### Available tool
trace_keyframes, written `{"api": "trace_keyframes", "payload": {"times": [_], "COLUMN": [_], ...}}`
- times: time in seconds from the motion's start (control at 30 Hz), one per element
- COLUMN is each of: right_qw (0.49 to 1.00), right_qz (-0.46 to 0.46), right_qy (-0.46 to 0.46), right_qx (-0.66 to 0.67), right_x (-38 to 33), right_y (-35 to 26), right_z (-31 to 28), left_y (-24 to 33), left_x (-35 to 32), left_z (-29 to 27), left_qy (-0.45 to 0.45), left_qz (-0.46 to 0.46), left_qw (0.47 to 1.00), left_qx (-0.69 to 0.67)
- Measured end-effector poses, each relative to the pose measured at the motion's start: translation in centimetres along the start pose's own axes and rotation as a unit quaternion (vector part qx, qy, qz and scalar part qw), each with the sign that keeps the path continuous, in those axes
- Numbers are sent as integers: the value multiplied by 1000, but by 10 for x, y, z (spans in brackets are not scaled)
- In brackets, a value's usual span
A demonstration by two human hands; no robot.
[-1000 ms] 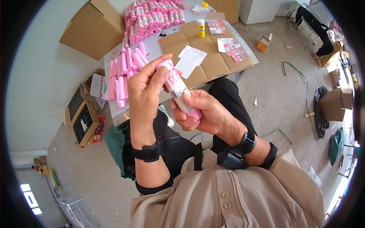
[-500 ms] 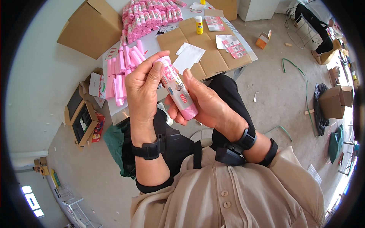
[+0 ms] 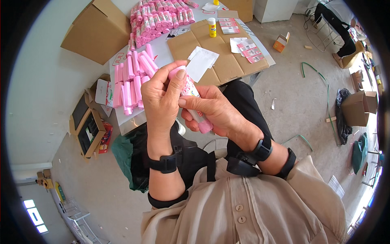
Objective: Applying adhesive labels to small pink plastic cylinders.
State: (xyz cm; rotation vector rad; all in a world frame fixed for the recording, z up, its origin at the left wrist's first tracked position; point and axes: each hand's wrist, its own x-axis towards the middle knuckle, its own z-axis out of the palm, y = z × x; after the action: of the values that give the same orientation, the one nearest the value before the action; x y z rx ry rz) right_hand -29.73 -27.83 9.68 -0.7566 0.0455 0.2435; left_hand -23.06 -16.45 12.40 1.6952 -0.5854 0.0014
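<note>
A pink bag roll (image 3: 189,87), wrapped in a printed pink and white label, is held slantwise before my chest, over the table's near edge. My left hand (image 3: 159,95) grips its upper end between thumb and fingers. Around the lower half, my right hand (image 3: 221,106) is closed, its thumb lying across the label and its fingers curled beneath. The pink lower tip sticks out past the right fingers. Just beyond my left hand lies a stack of plain pink rolls (image 3: 129,77) without labels. Farther back is a large heap of labelled pink rolls (image 3: 159,17).
A flattened cardboard sheet (image 3: 227,67) covers the table's right part. On it are white paper (image 3: 203,61), printed labels (image 3: 250,53) and a yellow glue stick (image 3: 212,27). A cardboard box (image 3: 97,30) stands at the left. Another person's leg (image 3: 345,38) shows at far right.
My left hand has shifted slightly right with the roll. My right thumb, raised off the roll before, now lies across the label.
</note>
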Motion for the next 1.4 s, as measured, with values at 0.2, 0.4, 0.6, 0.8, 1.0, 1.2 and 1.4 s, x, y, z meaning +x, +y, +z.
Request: {"api": "trace_keyframes", "payload": {"times": [0.2, 0.4, 0.6, 0.8, 1.0, 1.2, 1.4], "right_qw": [1000, 996, 997, 997, 994, 997, 995], "right_qz": [10, 28, 28, 2, -11, -27, -41], "right_qy": [-5, -23, -6, -17, -14, 0, -5], "right_qx": [25, 79, 66, 75, 105, 75, 89], "right_x": [-4, -2, -2, -3, -2, -1, 2], "right_y": [-1, -1, -1, -4, -2, -2, 3], "right_z": [2, -3, -1, 2, 3, 5, -1], "left_y": [-5, -3, -2, 5, 5, 8, 11], "left_x": [0, -4, -8, -13, -17, -18, -18], "left_z": [-3, -5, -1, 6, 14, 18, 21], "left_qy": [-3, -26, 0, 25, 62, 70, 69], "left_qz": [-21, -28, -19, -20, 5, 5, -6], "left_qw": [999, 986, 993, 995, 997, 996, 997], "left_qx": [-32, -161, -114, -93, -43, -46, -45]}}
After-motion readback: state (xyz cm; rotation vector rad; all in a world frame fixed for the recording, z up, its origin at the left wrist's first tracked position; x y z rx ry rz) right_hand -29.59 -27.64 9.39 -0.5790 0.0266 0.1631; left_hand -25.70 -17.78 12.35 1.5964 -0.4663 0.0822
